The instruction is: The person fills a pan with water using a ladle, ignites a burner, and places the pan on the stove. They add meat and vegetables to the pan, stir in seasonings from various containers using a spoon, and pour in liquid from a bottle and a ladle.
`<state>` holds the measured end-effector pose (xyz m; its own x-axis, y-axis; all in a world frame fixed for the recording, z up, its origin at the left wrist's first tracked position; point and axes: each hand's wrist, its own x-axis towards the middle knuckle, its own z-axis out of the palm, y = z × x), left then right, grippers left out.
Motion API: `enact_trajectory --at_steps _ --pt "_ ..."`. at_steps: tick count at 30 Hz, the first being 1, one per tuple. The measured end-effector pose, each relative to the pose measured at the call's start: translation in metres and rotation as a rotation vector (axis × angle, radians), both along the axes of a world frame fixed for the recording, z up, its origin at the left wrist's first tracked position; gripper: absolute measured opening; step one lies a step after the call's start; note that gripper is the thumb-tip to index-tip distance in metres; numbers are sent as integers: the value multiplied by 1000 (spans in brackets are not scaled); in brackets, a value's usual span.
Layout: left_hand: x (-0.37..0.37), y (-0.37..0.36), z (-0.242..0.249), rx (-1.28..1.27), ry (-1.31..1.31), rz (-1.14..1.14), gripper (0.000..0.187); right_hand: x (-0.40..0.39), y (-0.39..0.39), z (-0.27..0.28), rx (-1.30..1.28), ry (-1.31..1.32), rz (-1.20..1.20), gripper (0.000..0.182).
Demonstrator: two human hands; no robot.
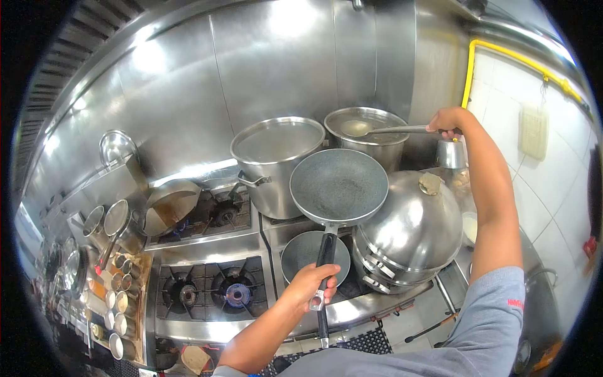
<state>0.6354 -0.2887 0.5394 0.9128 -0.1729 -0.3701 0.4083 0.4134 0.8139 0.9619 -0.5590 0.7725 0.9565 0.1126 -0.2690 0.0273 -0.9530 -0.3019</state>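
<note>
Gray sleeve (493, 311) nearest; R hand (449, 120) outstretched w/ ladle (392, 130).

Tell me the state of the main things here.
Raised pan: empty, held up
Left hand: closed on pan handle
Ladle: held over rear right pot
Right hand: closed on the ladle
Rear right pot: appears uncovered
Rear left pot: lid unclear
Domed vessel: lid on
Front burner with blue flame: lit

Brushed steel panels (270, 75) cover the back wall, catching bright patches of light (292, 17). On the right, a yellow pipe (524, 55) bends along a white tiled wall (499, 94). Below the steel stove (210, 330), black perforated matting (361, 342) lies on pale floor tiles (405, 333).
</note>
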Motion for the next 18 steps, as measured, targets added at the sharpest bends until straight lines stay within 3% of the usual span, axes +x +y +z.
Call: enact_trajectory --at_steps 18 --pt "40 -7 15 -78 23 7 23 -77 -55 24 -44 -84 70 27"
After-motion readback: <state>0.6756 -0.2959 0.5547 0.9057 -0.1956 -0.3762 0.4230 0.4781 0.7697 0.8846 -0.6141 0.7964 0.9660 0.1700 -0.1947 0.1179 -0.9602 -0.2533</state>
